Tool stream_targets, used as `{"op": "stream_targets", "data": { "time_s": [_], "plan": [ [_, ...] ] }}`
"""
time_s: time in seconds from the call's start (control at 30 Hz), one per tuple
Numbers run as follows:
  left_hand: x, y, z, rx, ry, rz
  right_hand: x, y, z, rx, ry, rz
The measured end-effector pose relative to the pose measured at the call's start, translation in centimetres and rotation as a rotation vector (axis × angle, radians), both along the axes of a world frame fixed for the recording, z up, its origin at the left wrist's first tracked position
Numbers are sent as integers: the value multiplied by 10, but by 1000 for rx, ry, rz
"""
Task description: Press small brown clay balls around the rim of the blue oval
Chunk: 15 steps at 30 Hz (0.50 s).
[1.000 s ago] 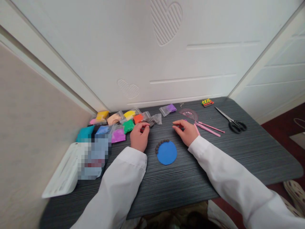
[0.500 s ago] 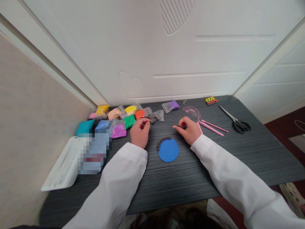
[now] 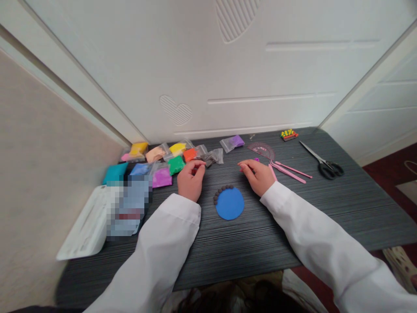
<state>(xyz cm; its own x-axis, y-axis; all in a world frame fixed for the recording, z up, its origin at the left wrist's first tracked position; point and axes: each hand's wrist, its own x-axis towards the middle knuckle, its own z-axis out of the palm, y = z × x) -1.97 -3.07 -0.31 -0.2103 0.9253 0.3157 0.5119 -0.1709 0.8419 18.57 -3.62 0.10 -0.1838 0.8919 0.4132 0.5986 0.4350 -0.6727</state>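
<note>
A flat blue clay disc lies on the dark table, with several small dark clay balls set side by side along its upper left edge. Beyond the disc to the left is my left hand, its fingers curled toward the thumb in a pinch. My right hand is to the disc's upper right, thumb and fingertips close together. Anything held in either hand is too small or hidden to make out. Just past my right knuckles shows a bit of purple clay.
Bagged clay in several colours, such as a green pack, fills the back left near a white tray. At the right are a clear protractor, pink tools, scissors and a yellow-and-red piece. A purple bag sits behind.
My right hand has turned slightly and its fingers have drawn closer together, uncovering the purple bit behind it. My left hand stays nearly in place. The view has shifted a little.
</note>
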Motion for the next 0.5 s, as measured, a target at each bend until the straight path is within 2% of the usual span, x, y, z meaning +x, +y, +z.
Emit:
{"op": "stream_targets", "data": {
  "time_s": [0.3, 0.5],
  "plan": [
    [0, 0, 1, -6, -28, -15, 1, 2, -3, 41, 9, -6],
    [1, 0, 3, -11, -44, -27, 0, 1, -2, 4, 17, 4]
  ]
}}
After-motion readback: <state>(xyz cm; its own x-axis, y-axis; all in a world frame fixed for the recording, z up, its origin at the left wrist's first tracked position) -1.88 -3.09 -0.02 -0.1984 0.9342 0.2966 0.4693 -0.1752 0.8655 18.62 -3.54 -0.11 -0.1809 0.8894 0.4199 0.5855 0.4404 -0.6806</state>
